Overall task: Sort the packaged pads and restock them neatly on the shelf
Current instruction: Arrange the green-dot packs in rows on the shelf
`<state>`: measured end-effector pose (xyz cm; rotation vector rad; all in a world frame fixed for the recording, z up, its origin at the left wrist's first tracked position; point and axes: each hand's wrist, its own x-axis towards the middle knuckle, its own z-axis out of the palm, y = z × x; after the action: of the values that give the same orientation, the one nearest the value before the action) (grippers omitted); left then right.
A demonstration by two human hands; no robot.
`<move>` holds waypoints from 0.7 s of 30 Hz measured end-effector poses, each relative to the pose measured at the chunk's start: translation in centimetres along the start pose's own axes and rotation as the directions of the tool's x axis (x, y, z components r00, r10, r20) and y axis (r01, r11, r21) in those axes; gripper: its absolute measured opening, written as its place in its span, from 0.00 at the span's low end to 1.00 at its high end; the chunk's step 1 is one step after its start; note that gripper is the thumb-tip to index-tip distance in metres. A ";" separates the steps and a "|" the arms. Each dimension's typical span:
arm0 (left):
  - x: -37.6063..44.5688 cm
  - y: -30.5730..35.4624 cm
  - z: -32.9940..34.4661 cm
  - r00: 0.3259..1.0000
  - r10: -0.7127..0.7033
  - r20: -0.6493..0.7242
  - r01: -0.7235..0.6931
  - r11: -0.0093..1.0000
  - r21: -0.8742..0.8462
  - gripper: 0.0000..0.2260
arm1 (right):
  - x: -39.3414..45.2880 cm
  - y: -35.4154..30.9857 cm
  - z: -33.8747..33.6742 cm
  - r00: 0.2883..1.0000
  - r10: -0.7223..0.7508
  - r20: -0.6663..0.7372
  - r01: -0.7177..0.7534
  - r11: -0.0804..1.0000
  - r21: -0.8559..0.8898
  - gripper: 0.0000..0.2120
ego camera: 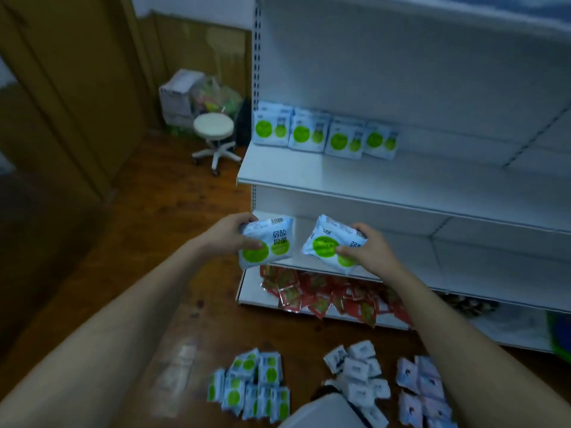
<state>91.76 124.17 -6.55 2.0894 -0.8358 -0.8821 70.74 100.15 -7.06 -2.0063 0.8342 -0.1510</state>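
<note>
Both bare forearms are reaching forward and converging, hands level and near each other. The left hand [230,234] is gripping a pack, thumb lying across its front; the right hand [369,250] is pinching another pack likewise.

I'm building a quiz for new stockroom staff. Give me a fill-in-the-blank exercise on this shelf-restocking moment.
1. Each hand, left hand and right hand, grips one pack with ____ circles on it.
2. The row of packs standing on the shelf counts ____ across the front.
3. The red sachets lie on the ____ shelf level.
4. The white stool stands to the ____ of the shelf.

Missing words: green; four; bottom; left
</note>
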 end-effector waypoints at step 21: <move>8.3 14.7 -3.6 0.964 0.255 -0.079 -0.227 0.938 0.262 0.20 | 8.9 -5.1 -14.5 0.953 -0.167 -0.252 0.047 0.905 -0.422 0.16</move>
<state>95.09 111.19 4.26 2.1664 -1.1654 -0.5447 74.07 86.08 3.27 -2.4725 0.9971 -0.3587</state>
